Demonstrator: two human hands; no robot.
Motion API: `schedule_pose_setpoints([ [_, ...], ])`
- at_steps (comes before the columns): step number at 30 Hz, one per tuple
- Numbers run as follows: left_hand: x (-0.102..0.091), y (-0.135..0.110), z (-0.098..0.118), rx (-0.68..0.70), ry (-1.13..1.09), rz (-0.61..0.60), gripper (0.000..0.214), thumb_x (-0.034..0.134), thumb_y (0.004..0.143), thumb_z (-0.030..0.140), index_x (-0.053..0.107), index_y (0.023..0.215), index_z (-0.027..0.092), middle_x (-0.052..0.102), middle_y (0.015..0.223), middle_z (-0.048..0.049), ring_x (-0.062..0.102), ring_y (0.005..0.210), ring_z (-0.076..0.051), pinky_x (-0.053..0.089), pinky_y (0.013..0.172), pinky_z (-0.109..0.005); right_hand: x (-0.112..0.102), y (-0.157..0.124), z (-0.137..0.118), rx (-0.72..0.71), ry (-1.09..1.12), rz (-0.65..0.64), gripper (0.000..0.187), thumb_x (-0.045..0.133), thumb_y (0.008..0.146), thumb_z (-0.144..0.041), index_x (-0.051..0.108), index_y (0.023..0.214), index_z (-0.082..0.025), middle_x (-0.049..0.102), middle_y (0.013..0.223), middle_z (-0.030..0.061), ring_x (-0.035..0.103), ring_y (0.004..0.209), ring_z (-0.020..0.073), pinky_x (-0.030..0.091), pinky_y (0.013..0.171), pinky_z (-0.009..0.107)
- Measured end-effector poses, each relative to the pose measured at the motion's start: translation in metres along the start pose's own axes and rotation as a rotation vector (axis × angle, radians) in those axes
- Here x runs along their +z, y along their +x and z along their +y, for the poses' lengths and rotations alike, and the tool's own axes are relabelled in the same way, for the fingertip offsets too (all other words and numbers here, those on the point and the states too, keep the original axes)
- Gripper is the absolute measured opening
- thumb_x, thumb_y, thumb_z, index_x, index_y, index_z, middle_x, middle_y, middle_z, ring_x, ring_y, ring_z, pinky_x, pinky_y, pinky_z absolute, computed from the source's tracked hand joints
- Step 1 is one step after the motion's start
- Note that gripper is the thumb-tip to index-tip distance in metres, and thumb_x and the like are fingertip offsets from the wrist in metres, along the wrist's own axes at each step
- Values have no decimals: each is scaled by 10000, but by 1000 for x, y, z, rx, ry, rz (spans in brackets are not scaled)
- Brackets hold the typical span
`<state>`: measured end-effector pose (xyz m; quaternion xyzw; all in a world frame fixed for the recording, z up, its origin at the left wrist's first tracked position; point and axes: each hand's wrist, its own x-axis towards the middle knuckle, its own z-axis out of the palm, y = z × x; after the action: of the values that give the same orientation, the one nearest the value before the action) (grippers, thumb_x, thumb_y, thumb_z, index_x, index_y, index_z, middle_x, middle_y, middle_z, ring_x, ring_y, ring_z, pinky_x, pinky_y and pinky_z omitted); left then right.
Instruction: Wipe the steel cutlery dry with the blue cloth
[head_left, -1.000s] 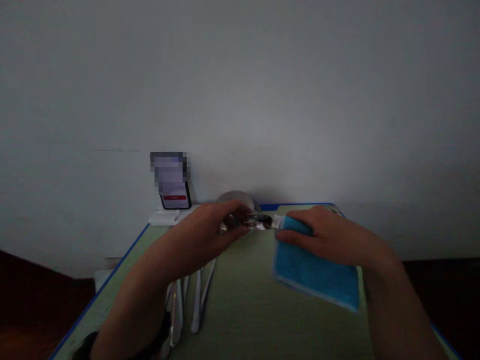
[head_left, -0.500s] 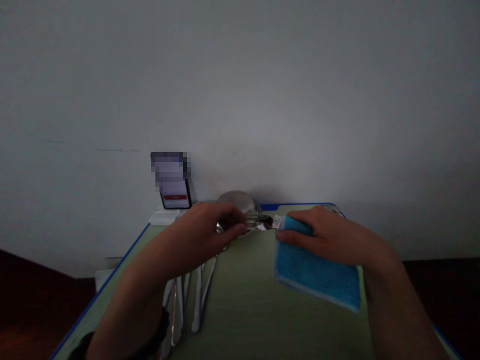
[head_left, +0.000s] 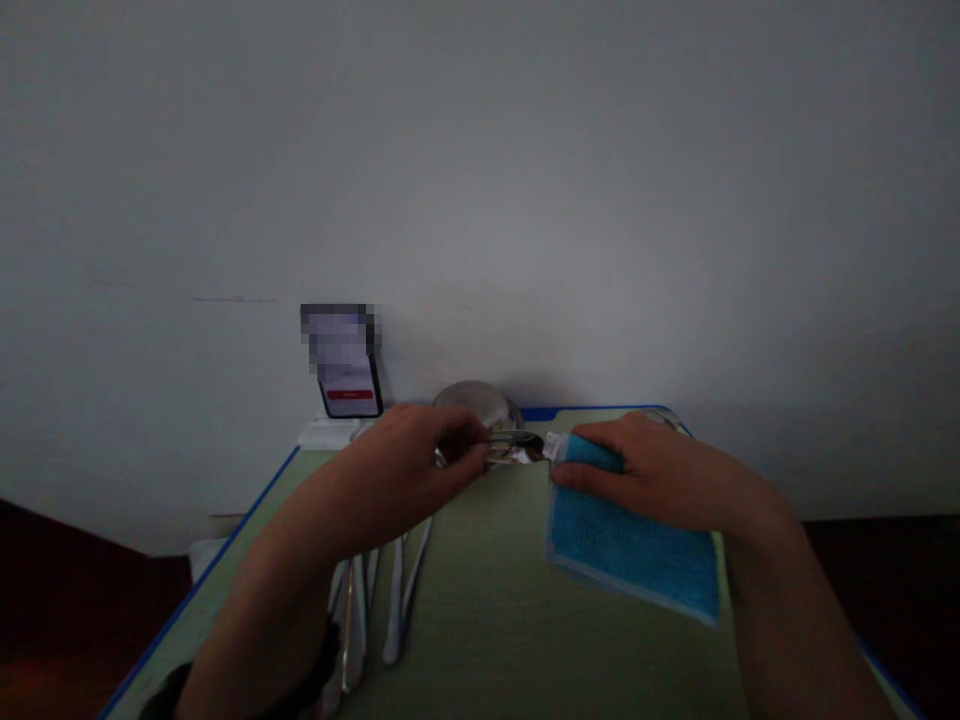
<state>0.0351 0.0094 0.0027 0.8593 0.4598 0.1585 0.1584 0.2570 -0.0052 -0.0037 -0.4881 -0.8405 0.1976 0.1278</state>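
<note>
My left hand [head_left: 442, 455] pinches the tine end of a metal fork [head_left: 517, 447] between thumb and fingers. From the other side, my right hand [head_left: 637, 465] grips a blue cloth [head_left: 634, 560] with a white tag, folded around the fork's handle, so the handle is hidden. The fork is level above the table, and the cloth's loose part hangs below my right hand. Beneath my left forearm lie several pieces of metal cutlery [head_left: 394, 610], handles toward me; their far ends are mostly covered by my arm.
A round metal dish [head_left: 476, 400] stands at the table's back edge behind my left hand. A phone [head_left: 352, 380] leans on a white stand [head_left: 326, 433] at the back left. More shiny metal [head_left: 664, 418] shows behind my right wrist. A plain wall [head_left: 480, 200] rises behind the green table [head_left: 510, 620].
Both hands keep their grips on the fork and the cloth. They have shifted only very slightly to the left; the cutlery, dish and phone stay in place.
</note>
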Motion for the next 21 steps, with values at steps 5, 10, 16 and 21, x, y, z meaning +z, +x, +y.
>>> schedule_pose_setpoints([
  [5,0,-1,1,12,17,-5,204,450,797,278,631,810,184,637,671,17,539,553,-93,367,546,-205,-1,0,0,12,-7,-10,348,406,803,-519,581,771,-220,607,698,-20,525,594,100,334,525,222],
  [10,1,0,1,8,34,-16,208,450,799,286,632,818,187,637,667,17,547,559,-95,359,542,-208,-1,0,0,1,-16,-14,343,405,805,-511,576,762,-217,600,686,-20,518,586,97,330,526,220],
  [16,1,0,-1,11,24,-21,215,441,807,296,627,827,190,643,686,15,557,578,-101,363,553,-213,-1,1,-1,-1,-35,-14,355,400,807,-509,583,771,-206,603,697,-2,519,595,112,328,531,232],
  [21,0,-1,-1,19,26,-24,214,438,810,295,622,832,189,641,694,11,558,590,-107,367,565,-219,-2,1,-2,12,-38,-18,353,407,803,-507,598,794,-210,610,717,14,529,617,130,338,544,246],
])
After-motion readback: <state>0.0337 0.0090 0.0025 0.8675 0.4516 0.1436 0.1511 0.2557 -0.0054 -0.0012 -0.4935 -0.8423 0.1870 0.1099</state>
